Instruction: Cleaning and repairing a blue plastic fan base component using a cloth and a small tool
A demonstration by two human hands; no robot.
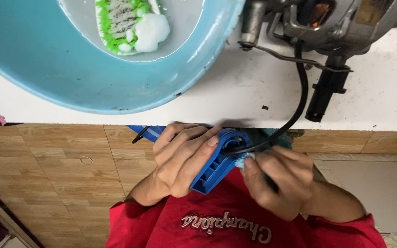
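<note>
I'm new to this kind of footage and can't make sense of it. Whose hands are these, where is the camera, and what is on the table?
There is no machine here: the single picture comes from a camera worn on a person's head, looking down at their own two bare hands in front of a red shirt. The left hand grips a blue plastic part. The right hand presses a small light-blue cloth against it, where a black cable runs in. On the white table above sit a blue basin of water holding a green-and-white brush with foam, and a grey metal motor. Wood-look floor tiles show below.
</note>
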